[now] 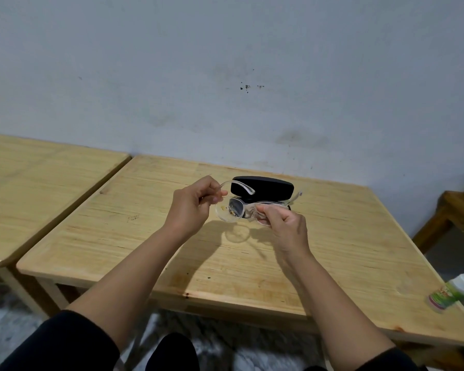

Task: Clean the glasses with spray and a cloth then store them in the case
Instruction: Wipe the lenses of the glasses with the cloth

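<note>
Clear-framed glasses (232, 210) hang above the wooden table (118, 236), held between both hands. My left hand (192, 206) pinches the left temple arm near its hinge. My right hand (284, 223) grips the right lens rim, fingers curled over it. Both temple arms are unfolded and point away from me. A shut black glasses case (268, 188) lies on the table just behind the glasses. A small white spray bottle (452, 293) with a green and pink label lies at the table's front right corner. I see no cloth.
A second wooden table (38, 183) stands close on the left with a narrow gap between. A wooden chair or stool (450, 218) stands off the right edge. A pale wall rises directly behind both tables.
</note>
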Demonstrator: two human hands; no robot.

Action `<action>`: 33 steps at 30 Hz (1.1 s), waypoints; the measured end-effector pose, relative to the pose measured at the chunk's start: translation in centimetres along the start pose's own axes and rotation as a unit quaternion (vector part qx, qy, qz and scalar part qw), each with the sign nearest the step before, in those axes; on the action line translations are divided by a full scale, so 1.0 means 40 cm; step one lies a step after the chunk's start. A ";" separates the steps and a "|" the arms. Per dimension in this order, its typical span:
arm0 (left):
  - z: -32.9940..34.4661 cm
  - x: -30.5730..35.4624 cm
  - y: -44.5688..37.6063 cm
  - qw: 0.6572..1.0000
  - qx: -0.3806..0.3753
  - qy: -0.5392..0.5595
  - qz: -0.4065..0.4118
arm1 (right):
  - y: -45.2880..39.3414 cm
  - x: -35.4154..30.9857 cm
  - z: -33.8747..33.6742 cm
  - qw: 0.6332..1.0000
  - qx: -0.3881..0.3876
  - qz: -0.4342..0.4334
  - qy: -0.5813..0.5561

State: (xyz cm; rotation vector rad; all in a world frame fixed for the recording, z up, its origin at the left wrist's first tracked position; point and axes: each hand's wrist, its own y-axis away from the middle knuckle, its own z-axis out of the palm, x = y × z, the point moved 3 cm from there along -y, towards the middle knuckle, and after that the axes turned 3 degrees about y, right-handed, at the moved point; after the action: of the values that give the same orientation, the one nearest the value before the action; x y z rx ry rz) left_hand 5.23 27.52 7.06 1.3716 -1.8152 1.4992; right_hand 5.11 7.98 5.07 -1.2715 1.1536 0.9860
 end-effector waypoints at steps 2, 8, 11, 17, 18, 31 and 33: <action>0.002 -0.001 -0.001 1.000 -0.007 -0.004 -0.007 | -0.006 0.000 -0.006 1.000 -0.016 0.001 0.024; -0.009 -0.001 -0.007 1.000 -0.008 -0.015 -0.017 | -0.019 0.002 -0.023 0.993 -0.100 -0.001 0.066; -0.013 0.000 -0.007 1.000 -0.006 -0.018 -0.018 | -0.019 0.008 -0.041 0.995 -0.080 -0.011 0.061; -0.017 -0.003 -0.003 0.999 -0.007 -0.026 -0.016 | 0.014 0.022 -0.038 0.994 0.084 -0.013 0.064; -0.011 0.002 0.000 1.000 -0.010 -0.024 -0.011 | 0.020 0.023 -0.032 0.991 0.114 -0.008 0.067; 0.041 0.032 0.015 1.000 -0.015 0.016 0.023 | 0.022 -0.001 -0.003 0.992 0.120 0.022 -0.006; 0.033 0.028 0.008 1.000 -0.012 0.019 0.013 | 0.012 0.002 -0.010 0.994 0.106 0.020 -0.004</action>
State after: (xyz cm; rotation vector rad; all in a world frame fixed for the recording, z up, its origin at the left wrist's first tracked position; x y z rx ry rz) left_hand 4.81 25.84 7.34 1.3032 -1.8288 1.5009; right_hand 4.63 7.63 4.93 -1.0785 1.2460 0.8715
